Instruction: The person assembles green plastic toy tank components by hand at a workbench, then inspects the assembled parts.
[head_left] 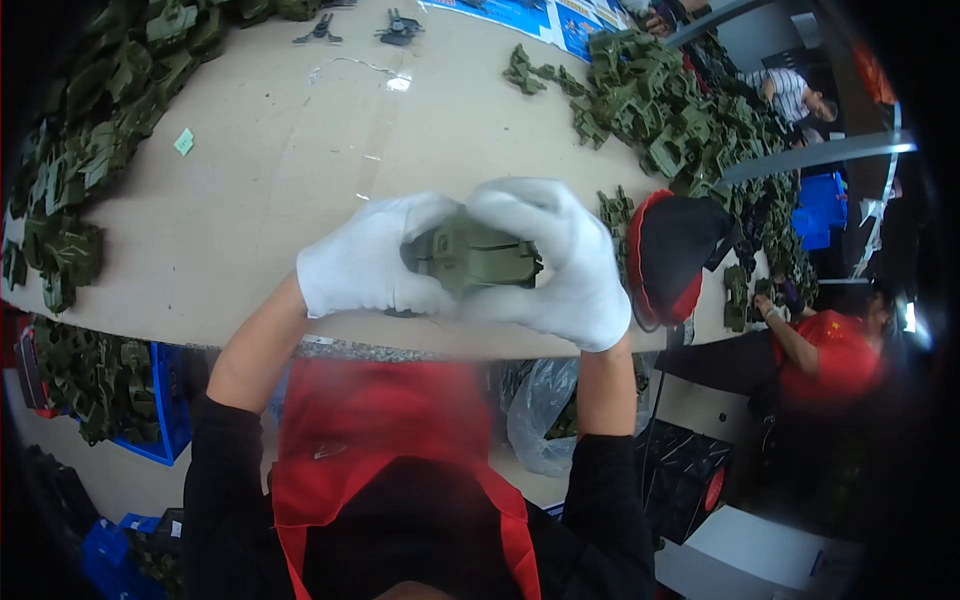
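Observation:
Between my two white-gloved hands is a dark green moulded plastic toy vehicle part point(485, 262), held just above the near side of the table. My left hand point(375, 255) wraps round its left side, fingers curled over the top and thumb below. From the right, my right hand point(560, 258) grips the same part, fingers over its far edge and thumb along its near edge. Motion blurs some fingertips, and the part's underside is hidden.
Green plastic parts are heaped along the table's left edge point(110, 130) and far right point(650, 105). A black and red cap-like thing point(675, 250) sits right of my right hand. Blue crates point(170, 400) stand below left. A person in red point(830, 350) works at the right.

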